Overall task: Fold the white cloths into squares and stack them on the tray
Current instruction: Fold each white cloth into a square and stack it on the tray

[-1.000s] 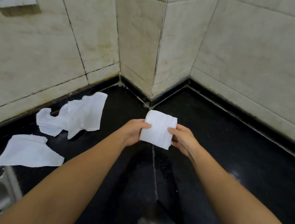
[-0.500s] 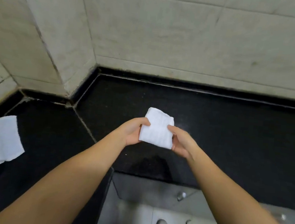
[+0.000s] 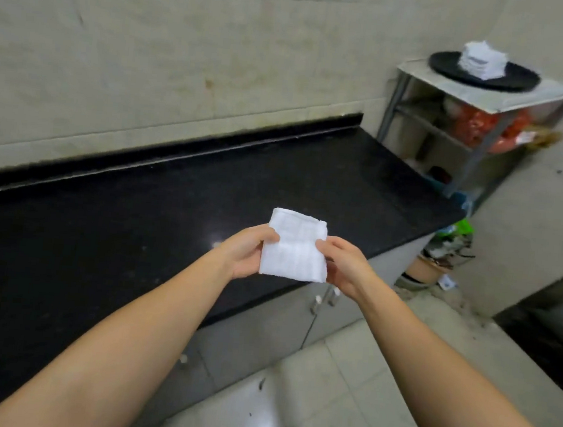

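Observation:
A white cloth folded into a square (image 3: 294, 248) is held in the air over the front edge of the black counter (image 3: 136, 221). My left hand (image 3: 247, 254) grips its left edge, thumb on top. My right hand (image 3: 345, 265) pinches its right edge. At the far right a round black tray (image 3: 519, 81) sits on top of a metal shelf unit, and a stack of folded white cloths (image 3: 482, 62) stands on it.
The shelf unit (image 3: 464, 127) beyond the counter's right end holds red bags on its lower shelf. Grey cabinet doors (image 3: 262, 334) run under the counter. Clutter and a pot (image 3: 428, 267) lie on the tiled floor by the counter's end. A tiled wall backs the counter.
My view has swung right from the counter corner. The loose cloths at the left are out of sight; the shelf unit and tray have appeared. Both hands keep the same hold on the folded cloth.

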Demonstrator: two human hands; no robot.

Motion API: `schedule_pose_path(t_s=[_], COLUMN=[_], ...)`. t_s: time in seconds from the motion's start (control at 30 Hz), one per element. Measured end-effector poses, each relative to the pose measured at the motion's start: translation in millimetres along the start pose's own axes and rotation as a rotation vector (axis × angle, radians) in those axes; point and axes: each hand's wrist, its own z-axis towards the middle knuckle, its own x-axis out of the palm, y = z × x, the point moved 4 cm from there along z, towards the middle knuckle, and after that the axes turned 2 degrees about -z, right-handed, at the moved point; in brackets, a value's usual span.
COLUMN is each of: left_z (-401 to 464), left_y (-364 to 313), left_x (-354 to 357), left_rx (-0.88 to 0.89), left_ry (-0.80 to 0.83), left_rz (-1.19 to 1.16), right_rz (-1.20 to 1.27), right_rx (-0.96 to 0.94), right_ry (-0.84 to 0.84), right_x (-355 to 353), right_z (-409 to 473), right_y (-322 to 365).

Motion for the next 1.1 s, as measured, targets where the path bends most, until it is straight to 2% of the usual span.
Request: schedule_pose_path(t_s=[0.07,0.17,0.27,0.47,0.63,0.83,1.1], left_z=[39,92,138,230,319,433,539], left_y=[15,36,45,28,-16,-100,-206], left_x=[49,116,178,274,334,408,467], left_rx=[-0.001,0.013,0.002,0.031,0.095,0.161,0.254], left_ry=[0.006,-0.094,-0.124,-0.074,-0.015,0.046,0.005], left_rz=[0.009,0.187,0.272,0.364,0.38,0.358,0.344], right_rz=[-0.045,-0.069,-0.072,-0.031,-0.054,-0.07,-0.121], right_rx=[-0.06,-0.094,-0.114,-0.187,-0.263,-0.363,-0.471], right_ry=[-0.071,-0.135,-0.206,-0.302,-0.338,-0.374,-0.353], right_x=[-64,-155,-232,-340,-410,-482,-533], right_z=[4,12,23,58,116,205,311], right_y=[9,19,34,84,148,252,379])
